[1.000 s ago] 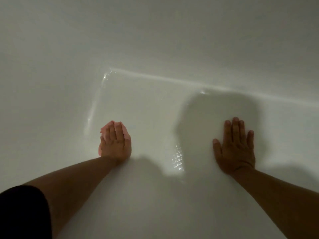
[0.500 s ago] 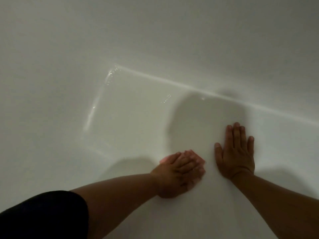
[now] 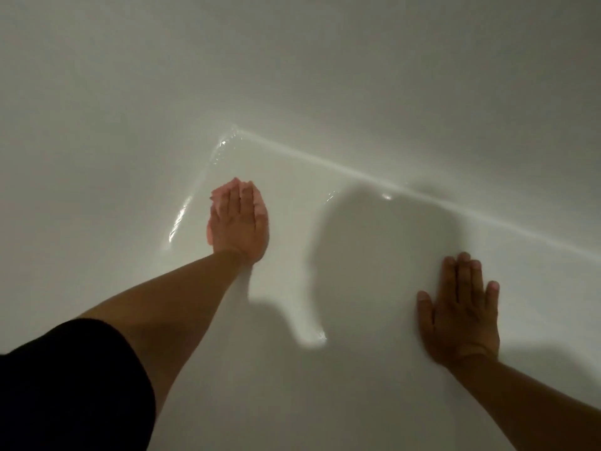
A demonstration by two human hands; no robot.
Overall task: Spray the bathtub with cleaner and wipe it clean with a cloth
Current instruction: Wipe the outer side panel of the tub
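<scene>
My left hand (image 3: 237,222) lies flat on the pink cloth (image 3: 239,183), fingers straight and close together, pressing it onto the floor of the bathtub (image 3: 325,102). Only a thin edge of cloth shows past my fingertips and along the left side of my palm. I press with the whole palm rather than pinching, so the cloth spreads and covers as much surface as it can. It sits toward the far left of the floor, beside a wet sheen (image 3: 182,219) that glints along the floor's left edge. My right hand (image 3: 460,307) is planted nearer and to the right, well apart from the cloth, fingers straight, thumb spread, holding nothing. I judge it is there to bear my weight as I lean in. The cleaner bottle is not in view, so I take this to be the wiping step
</scene>
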